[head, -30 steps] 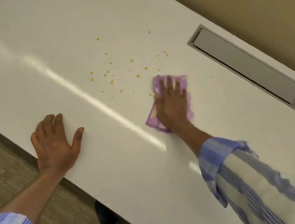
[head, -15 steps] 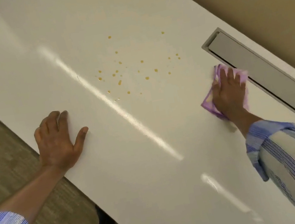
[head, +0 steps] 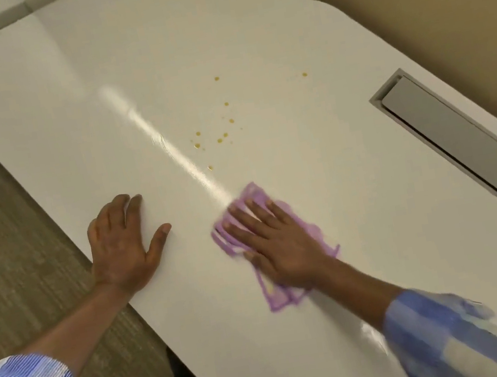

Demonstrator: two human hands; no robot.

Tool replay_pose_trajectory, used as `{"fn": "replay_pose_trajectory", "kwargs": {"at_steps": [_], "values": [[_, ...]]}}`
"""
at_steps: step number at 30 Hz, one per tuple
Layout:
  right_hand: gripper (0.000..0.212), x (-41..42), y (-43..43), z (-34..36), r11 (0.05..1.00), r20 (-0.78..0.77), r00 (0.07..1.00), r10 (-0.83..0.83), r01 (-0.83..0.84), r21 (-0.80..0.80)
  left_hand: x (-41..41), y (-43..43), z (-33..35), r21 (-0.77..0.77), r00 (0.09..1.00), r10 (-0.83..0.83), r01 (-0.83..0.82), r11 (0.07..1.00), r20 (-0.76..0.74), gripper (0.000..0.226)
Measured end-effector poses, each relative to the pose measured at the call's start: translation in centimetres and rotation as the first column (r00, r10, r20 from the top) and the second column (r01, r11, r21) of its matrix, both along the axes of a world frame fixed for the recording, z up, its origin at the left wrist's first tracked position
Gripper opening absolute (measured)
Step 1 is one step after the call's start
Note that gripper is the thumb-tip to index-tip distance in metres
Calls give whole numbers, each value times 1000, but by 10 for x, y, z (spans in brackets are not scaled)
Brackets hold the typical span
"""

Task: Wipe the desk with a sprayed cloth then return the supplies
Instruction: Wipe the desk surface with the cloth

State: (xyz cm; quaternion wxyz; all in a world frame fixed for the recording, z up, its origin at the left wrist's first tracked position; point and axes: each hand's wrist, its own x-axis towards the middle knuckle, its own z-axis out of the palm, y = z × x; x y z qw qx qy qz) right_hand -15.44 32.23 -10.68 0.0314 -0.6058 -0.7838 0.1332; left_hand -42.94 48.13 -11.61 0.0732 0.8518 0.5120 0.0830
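My left hand (head: pixel 124 243) lies flat on the white desk (head: pixel 212 28), fingers together and thumb out, at its near edge, left of the cloth. My right hand (head: pixel 275 243) presses spread fingers onto the purple cloth (head: pixel 277 296), which lies flat on the desk. Yellow droplets (head: pixel 221 136) dot the surface beyond the cloth; the grey cable tray (head: pixel 472 145) sits well right of it.

Right hand (head: pixel 278 243): now near the left hand, at the desk's front part, no longer beside the grey slot at the back.
Purple cloth (head: pixel 268 251): moves with it, flat under the palm.
Yellow drops (head: pixel 221 133): fewer now; the right-hand part of the scatter is gone.
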Motion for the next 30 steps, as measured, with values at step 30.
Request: {"fn": "replay_pose_trajectory", "kwargs": {"at_steps": [30], "values": [[59,204,-31,21,642,161,624,-764,760,101,-4,5,-16,48,999,-6,4,999,41,74]]}}
